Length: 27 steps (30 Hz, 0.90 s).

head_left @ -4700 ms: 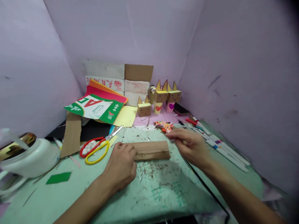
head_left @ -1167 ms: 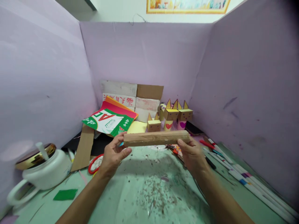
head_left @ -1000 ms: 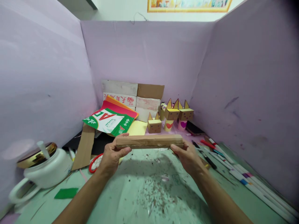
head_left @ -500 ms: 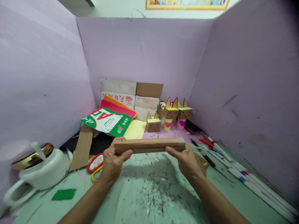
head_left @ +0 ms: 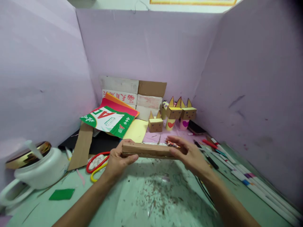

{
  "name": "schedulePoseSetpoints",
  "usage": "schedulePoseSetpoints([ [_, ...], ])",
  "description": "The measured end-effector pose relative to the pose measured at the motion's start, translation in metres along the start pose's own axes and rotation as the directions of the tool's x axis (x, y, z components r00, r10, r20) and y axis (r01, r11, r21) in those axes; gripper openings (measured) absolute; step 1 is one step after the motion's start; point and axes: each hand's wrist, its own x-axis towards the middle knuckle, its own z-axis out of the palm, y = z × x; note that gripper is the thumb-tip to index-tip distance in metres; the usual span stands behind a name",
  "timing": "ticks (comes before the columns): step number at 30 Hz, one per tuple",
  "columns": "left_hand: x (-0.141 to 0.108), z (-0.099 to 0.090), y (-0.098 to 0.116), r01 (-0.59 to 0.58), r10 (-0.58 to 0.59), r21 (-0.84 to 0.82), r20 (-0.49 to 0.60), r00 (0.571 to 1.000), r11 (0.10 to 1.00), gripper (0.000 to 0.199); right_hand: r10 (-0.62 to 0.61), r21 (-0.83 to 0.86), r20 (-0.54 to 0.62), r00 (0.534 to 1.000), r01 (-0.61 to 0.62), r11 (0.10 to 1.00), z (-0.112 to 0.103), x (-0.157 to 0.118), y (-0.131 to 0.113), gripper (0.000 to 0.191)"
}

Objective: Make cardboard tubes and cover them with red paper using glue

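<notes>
Head camera: single view, worn at head height.
The view faces forward and down over the counter (head_left: 132, 205) at close range; left grip (head_left: 120, 157) and right grip (head_left: 189, 154) lie just below frame centre, forearms entering from the lower edge, back panel (head_left: 146, 47) across the upper frame.

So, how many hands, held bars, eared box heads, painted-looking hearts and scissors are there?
Hands: 2
Held cardboard bar: 1
Eared box heads: 3
Hearts: 2
Scissors: 1 pair
Total: 9
</notes>
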Motion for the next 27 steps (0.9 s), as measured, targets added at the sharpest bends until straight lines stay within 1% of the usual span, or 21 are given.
schedulePoseSetpoints([
  [1, -0.001, 0.0, -0.002, -0.045, 0.044, 0.048, 0.012, 0.999, 0.998, 0.024, -0.033, -0.078, 0.06, 0.998, 0.037, 0.996, 0.001, -0.002, 0.002, 0.035],
  [3, -0.004, -0.007, -0.006, -0.124, 0.114, 0.17, 0.072, 0.991, 0.978, 0.023, -0.112, -0.152, 0.188, 0.976, 0.142, 0.978, 0.004, -0.007, 0.008, 0.032],
  [5, -0.008, -0.022, -0.012, -0.184, 0.133, 0.295, 0.187, 0.973, 0.938, 0.03, -0.174, -0.183, 0.309, 0.935, 0.238, 0.954, 0.007, -0.012, 0.015, 0.033],
  [7, -0.016, -0.042, -0.017, -0.274, 0.125, 0.425, 0.346, 0.93, 0.863, 0.036, -0.214, -0.236, 0.375, 0.902, 0.316, 0.919, 0.009, -0.019, 0.02, 0.04],
  [8, -0.021, -0.052, -0.02, -0.34, 0.137, 0.482, 0.408, 0.903, 0.807, 0.034, -0.229, -0.27, 0.389, 0.892, 0.348, 0.898, 0.01, -0.023, 0.021, 0.042],
  [9, -0.026, -0.062, -0.021, -0.396, 0.168, 0.534, 0.425, 0.89, 0.747, 0.029, -0.243, -0.301, 0.403, 0.882, 0.379, 0.875, 0.01, -0.028, 0.021, 0.042],
  [10, -0.031, -0.069, -0.022, -0.424, 0.225, 0.58, 0.384, 0.895, 0.695, 0.027, -0.26, -0.325, 0.416, 0.871, 0.41, 0.852, 0.011, -0.032, 0.021, 0.039],
  [11, -0.037, -0.074, -0.021, -0.428, 0.3, 0.618, 0.306, 0.904, 0.659, 0.026, -0.283, -0.339, 0.426, 0.859, 0.442, 0.83, 0.011, -0.036, 0.02, 0.036],
  [12, -0.042, -0.075, -0.02, -0.424, 0.372, 0.644, 0.225, 0.9, 0.637, 0.027, -0.309, -0.347, 0.434, 0.846, 0.473, 0.81, 0.012, -0.04, 0.02, 0.033],
  [13, -0.046, -0.073, -0.018, -0.428, 0.429, 0.658, 0.173, 0.887, 0.619, 0.027, -0.336, -0.347, 0.441, 0.832, 0.504, 0.791, 0.013, -0.044, 0.019, 0.031],
  [14, -0.05, -0.067, -0.016, -0.465, 0.454, 0.658, 0.203, 0.867, 0.593, 0.03, -0.361, -0.343, 0.449, 0.818, 0.53, 0.775, 0.014, -0.047, 0.019, 0.03],
  [15, -0.052, -0.058, -0.014, -0.54, 0.437, 0.646, 0.334, 0.835, 0.539, 0.037, -0.376, -0.342, 0.458, 0.806, 0.55, 0.762, 0.014, -0.05, 0.019, 0.03],
  [16, -0.054, -0.048, -0.013, -0.625, 0.403, 0.622, 0.477, 0.781, 0.472, 0.042, -0.381, -0.345, 0.47, 0.796, 0.563, 0.751, 0.015, -0.053, 0.018, 0.029],
  [17, -0.055, -0.037, -0.013, -0.702, 0.351, 0.581, 0.61, 0.711, 0.412, 0.043, -0.38, -0.353, 0.486, 0.787, 0.574, 0.739, 0.016, -0.055, 0.018, 0.029],
  [18, -0.055, -0.027, -0.013, -0.733, 0.313, 0.561, 0.668, 0.675, 0.385, 0.041, -0.369, -0.368, 0.504, 0.781, 0.58, 0.727, 0.017, -0.057, 0.017, 0.028],
  [20, -0.055, -0.012, -0.015, -0.745, 0.252, 0.55, 0.713, 0.654, 0.378, 0.037, -0.339, -0.413, 0.536, 0.773, 0.59, 0.694, 0.019, -0.058, 0.015, 0.028],
  [21, -0.054, -0.007, -0.016, -0.737, 0.23, 0.554, 0.716, 0.659, 0.387, 0.036, -0.326, -0.441, 0.546, 0.772, 0.596, 0.671, 0.021, -0.059, 0.013, 0.028],
  [24, -0.052, -0.004, -0.015, -0.722, 0.197, 0.554, 0.72, 0.665, 0.413, 0.035, -0.308, -0.505, 0.557, 0.771, 0.609, 0.612, 0.025, -0.058, 0.007, 0.028],
  [27, -0.05, -0.005, -0.013, -0.72, 0.214, 0.55, 0.711, 0.669, 0.423, 0.034, -0.312, -0.536, 0.558, 0.769, 0.621, 0.572, 0.03, -0.059, 0.005, 0.03],
])
